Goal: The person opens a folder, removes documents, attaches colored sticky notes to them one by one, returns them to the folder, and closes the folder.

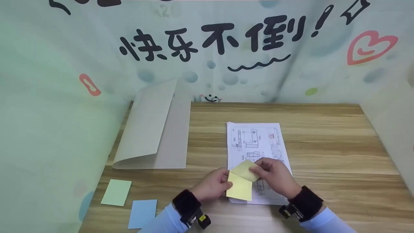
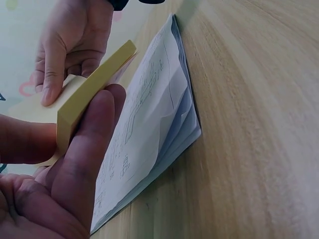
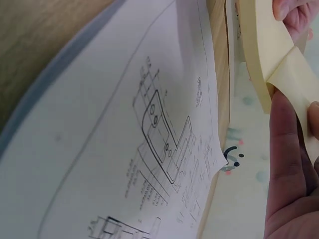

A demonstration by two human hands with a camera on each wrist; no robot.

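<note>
My left hand [image 1: 212, 185] grips a pad of yellow sticky notes [image 1: 238, 188] at its left side, thumb on the front and fingers behind, as the left wrist view shows. With thumb and fingers my right hand [image 1: 275, 174] pinches the top sheet [image 1: 245, 170], which is folded up from the pad and still joins it along an edge. Both hands hold the pad above a stack of printed drawings [image 1: 260, 137] on the table. In the right wrist view the lifted sheet [image 3: 296, 82] curls away from the pad [image 3: 256, 50].
A grey folder [image 1: 145, 126] stands partly open at the back left of the wooden table [image 1: 339, 155]. Near the front left lie a green sticky note pad [image 1: 116, 192] and a blue one [image 1: 142, 213], close to my left forearm. A printed cloth [image 1: 210, 77] hangs behind the table.
</note>
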